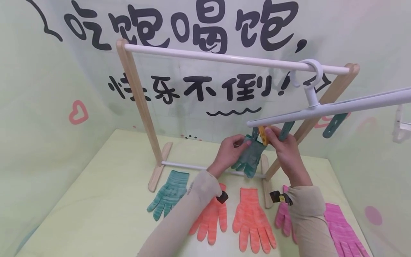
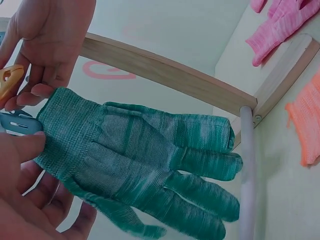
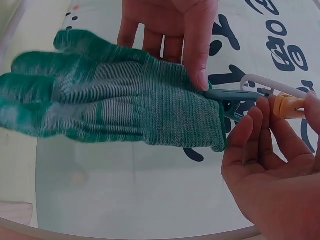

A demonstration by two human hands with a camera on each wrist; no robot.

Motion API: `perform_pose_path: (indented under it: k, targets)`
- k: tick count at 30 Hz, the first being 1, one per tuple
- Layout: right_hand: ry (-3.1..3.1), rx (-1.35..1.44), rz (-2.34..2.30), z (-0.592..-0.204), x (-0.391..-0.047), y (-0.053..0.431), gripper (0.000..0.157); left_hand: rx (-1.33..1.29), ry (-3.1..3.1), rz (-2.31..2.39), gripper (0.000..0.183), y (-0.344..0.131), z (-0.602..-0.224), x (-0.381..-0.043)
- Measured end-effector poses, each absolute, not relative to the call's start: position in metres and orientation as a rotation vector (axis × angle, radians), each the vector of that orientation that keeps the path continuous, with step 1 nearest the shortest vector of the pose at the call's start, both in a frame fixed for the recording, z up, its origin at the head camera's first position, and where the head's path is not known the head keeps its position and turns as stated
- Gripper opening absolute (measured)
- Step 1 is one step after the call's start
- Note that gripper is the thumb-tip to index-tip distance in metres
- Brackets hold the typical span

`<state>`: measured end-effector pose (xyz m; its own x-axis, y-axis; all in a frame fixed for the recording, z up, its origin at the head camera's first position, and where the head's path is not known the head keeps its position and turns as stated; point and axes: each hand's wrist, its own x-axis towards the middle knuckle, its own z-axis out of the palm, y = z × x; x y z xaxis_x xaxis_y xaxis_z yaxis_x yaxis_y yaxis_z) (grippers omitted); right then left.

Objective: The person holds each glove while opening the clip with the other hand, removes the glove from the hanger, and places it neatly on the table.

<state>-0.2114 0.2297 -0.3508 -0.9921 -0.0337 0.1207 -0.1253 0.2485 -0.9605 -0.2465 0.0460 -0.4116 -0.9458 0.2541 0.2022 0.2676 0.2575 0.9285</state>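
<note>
A green glove (image 1: pixel 251 157) hangs fingers-down by its cuff under the left end of a white clothes hanger (image 1: pixel 289 113). A teal clip (image 3: pixel 232 95) is at the edge of the cuff. My left hand (image 1: pixel 228 152) pinches the cuff, thumb in front and fingers behind it, beside this clip. Just to the right, an orange clip (image 1: pixel 263 135) is pinched by my right hand (image 1: pixel 287 154) between thumb and fingers. From the right wrist view I cannot tell whether the orange clip touches the cuff.
More teal clips (image 1: pixel 335 125) hang along the hanger. Its hook loops over the white rod (image 1: pixel 205 56) of a wooden rack (image 1: pixel 141 107). A second green glove (image 1: pixel 171 192), orange gloves (image 1: pixel 252 217) and pink gloves (image 1: pixel 343 228) lie on the table (image 1: pixel 80 214) in front.
</note>
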Motion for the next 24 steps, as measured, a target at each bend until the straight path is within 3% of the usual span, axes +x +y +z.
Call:
perform_pose_path:
  k: [12, 19, 24]
  targets:
    - [-2.380, 0.145, 1.933, -0.351, -0.211, 0.227, 0.051, -0.489, -2.488, -1.769, 0.023, 0.043, -0.418, -0.243]
    - [-2.354, 0.238, 1.903, -0.358, -0.211, 0.224, 0.039, -0.454, -2.484, -1.759, 0.023, 0.042, -0.418, -0.240]
    - [-2.405, 0.296, 1.743, -0.363, -0.214, 0.221, 0.048, -0.422, -2.479, -1.753, 0.023, 0.041, -0.418, -0.240]
